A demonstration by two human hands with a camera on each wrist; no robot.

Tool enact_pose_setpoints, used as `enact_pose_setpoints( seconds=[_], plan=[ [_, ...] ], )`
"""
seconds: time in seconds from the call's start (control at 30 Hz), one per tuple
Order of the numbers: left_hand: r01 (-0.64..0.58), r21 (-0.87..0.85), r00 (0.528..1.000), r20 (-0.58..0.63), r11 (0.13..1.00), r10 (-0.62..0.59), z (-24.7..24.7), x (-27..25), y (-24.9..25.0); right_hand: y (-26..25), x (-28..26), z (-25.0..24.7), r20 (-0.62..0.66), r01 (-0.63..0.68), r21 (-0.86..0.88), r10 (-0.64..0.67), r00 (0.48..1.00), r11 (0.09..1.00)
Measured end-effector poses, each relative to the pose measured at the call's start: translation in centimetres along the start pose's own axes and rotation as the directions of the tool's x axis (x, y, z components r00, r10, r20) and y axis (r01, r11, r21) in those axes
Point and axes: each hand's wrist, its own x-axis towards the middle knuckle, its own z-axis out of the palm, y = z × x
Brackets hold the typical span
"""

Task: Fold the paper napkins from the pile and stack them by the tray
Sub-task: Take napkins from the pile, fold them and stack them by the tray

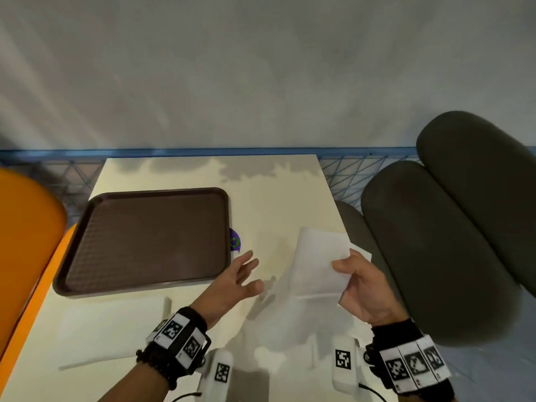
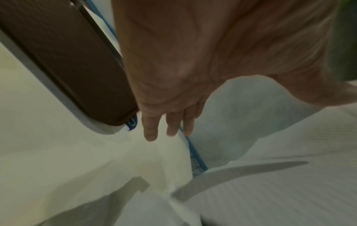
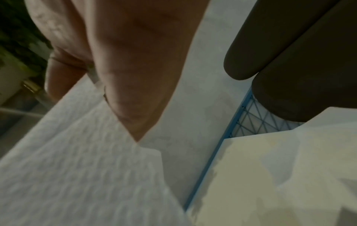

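Observation:
My right hand (image 1: 343,266) pinches a white paper napkin (image 1: 316,265) by its right edge and holds it up over the right side of the table, thumb on top. In the right wrist view the napkin (image 3: 77,168) spreads out below my right hand (image 3: 135,79). My left hand (image 1: 246,274) hovers with straight, spread fingers (image 2: 168,123) and holds nothing, just right of the brown tray (image 1: 87,216), whose corner (image 2: 67,61) shows in the left wrist view. Another flat white napkin (image 1: 110,329) lies in front of the tray.
The cream table (image 1: 275,192) ends at a blue mesh rail (image 1: 362,166) by the wall. Dark grey cushions (image 1: 449,242) crowd the right edge and an orange seat (image 1: 26,233) the left. A purple sticker (image 1: 235,242) peeks from under the tray's right rim.

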Motion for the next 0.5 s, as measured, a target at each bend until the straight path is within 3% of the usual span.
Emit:
enact_pose_setpoints(
  seconds=[0.1, 0.2, 0.33, 0.5],
  plan=[
    [0.171, -0.078, 0.974, 0.161, 0.982, -0.157, -0.2, -0.7, 0.9, -0.4, -0.9, 2.4, 0.075, 0.015, 0.013, -0.016, 0.997, 1.0],
    [0.271, -0.17, 0.938, 0.267, 0.948, -0.22, -0.4, -2.5, 0.5, -0.2, -1.7, 3.5, 0.025, 0.028, -0.023, -0.027, 0.999, 0.999],
    [0.123, -0.272, 0.984, 0.156, 0.954, -0.082, -1.6, -6.5, 1.6, 1.5, -2.6, 3.2, -0.148, 0.01, -0.072, -0.02, 0.989, 0.997],
    [-0.033, -0.097, 0.998, -0.063, 0.995, 0.026, -4.8, -10.2, 4.0, 5.2, -4.4, 5.5, -0.107, -0.076, -0.257, 0.049, 0.993, 0.964]
  ],
)
